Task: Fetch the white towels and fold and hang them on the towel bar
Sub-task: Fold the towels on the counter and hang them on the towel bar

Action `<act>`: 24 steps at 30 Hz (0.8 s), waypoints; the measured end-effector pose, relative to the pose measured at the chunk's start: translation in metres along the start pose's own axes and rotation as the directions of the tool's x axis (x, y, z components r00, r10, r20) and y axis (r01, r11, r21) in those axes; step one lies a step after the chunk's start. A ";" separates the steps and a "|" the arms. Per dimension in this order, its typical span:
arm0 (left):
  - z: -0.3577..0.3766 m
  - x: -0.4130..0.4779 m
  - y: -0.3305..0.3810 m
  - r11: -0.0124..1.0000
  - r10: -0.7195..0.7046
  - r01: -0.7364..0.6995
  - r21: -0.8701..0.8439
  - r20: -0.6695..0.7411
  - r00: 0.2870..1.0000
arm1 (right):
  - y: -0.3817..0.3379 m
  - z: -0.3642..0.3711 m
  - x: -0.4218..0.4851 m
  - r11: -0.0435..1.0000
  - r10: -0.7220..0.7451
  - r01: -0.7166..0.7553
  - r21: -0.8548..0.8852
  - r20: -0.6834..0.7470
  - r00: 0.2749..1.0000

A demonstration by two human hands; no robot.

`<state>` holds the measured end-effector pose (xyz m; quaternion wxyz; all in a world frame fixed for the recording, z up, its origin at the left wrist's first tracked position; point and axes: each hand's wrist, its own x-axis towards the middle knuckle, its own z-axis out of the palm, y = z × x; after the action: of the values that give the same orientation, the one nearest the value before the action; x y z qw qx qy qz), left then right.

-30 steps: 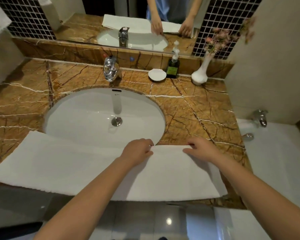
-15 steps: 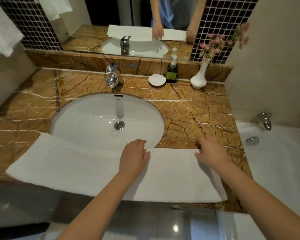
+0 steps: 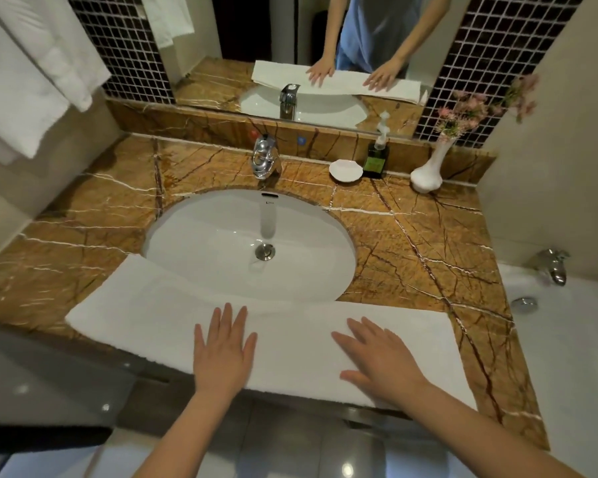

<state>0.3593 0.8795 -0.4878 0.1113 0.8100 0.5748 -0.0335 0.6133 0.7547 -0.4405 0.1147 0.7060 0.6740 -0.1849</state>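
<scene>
Lying flat along the front edge of the brown veined marble countertop (image 3: pixel 411 243), the long white terry towel (image 3: pixel 145 315) has its long axis running left to right. It is slightly skewed, so the left end sits farther back than the right. Its far long edge overlaps the near rim of the white oval sink basin (image 3: pixel 221 236), and its near long edge follows the counter's front lip. The left end stops on bare marble. The right end stops short of the counter's right side, leaving a strip of stone between it and the white bathtub (image 3: pixel 567 339).

The left hand (image 3: pixel 223 353) lies palm down near the towel's middle, fingers straight and spread, pointing away from the person. The right hand (image 3: pixel 377 360) rests flat on the right half, fingers splayed and angled toward the upper left. The two hands are well apart.

Open marble lies to the left and right of the basin. At the back stand a chrome tap (image 3: pixel 265 158), a white shell-shaped dish (image 3: pixel 346 170), a green pump bottle (image 3: pixel 377 157) and a white vase of pink flowers (image 3: pixel 428 170). White hanging towels (image 3: pixel 25 70) drape at the upper left.
</scene>
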 end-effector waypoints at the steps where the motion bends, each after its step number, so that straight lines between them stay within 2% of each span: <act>1: -0.001 0.000 0.000 1.000 0.000 0.000 0.008 0.012 1.000 | -0.002 -0.006 0.002 1.000 0.004 -0.004 -0.014 0.017 1.000; 5: -0.014 -0.005 0.007 0.997 -0.068 0.070 -0.029 0.079 0.995 | -0.017 -0.048 0.022 0.994 0.008 0.001 -0.105 0.086 0.996; 7: -0.020 -0.013 0.016 0.977 -0.164 0.173 -0.122 0.080 0.983 | -0.028 -0.074 0.047 0.995 0.025 -0.007 -0.101 0.172 0.985; 9: -0.024 -0.022 0.024 0.907 -0.321 0.319 -0.276 0.038 0.946 | -0.041 -0.095 0.077 0.997 0.013 0.008 -0.074 0.283 0.959; 11: -0.025 -0.032 0.033 0.751 -0.523 0.472 -0.462 0.022 0.852 | -0.055 -0.108 0.110 0.998 -0.036 0.049 -0.028 0.352 0.935; 14: -0.027 -0.044 0.043 0.431 -0.753 0.598 -0.676 0.096 0.651 | -0.075 -0.116 0.157 0.994 -0.107 0.089 0.070 0.325 0.940; 16: -0.024 -0.045 0.043 0.221 -0.819 0.579 -0.785 0.173 0.547 | -0.088 -0.115 0.179 0.985 -0.135 0.096 0.141 0.305 0.943; 19: -0.024 -0.040 0.038 -0.081 -0.834 0.505 -0.859 0.336 0.438 | -0.105 -0.104 0.198 0.991 -0.094 0.046 0.126 0.412 0.906; 21: -0.025 -0.037 0.034 -0.185 -0.830 0.475 -0.860 0.395 0.393 | -0.109 -0.090 0.203 0.998 -0.033 0.000 0.070 0.483 0.875; 24: -0.024 -0.038 0.034 -0.261 -0.807 0.468 -0.844 0.457 0.375 | -0.106 -0.070 0.209 1.000 0.012 -0.025 0.019 0.509 0.861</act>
<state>0.3763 0.8391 -0.4522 0.4356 0.1079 0.8123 0.3724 0.5201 0.9807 -0.4552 0.2816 0.6399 0.6107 -0.3718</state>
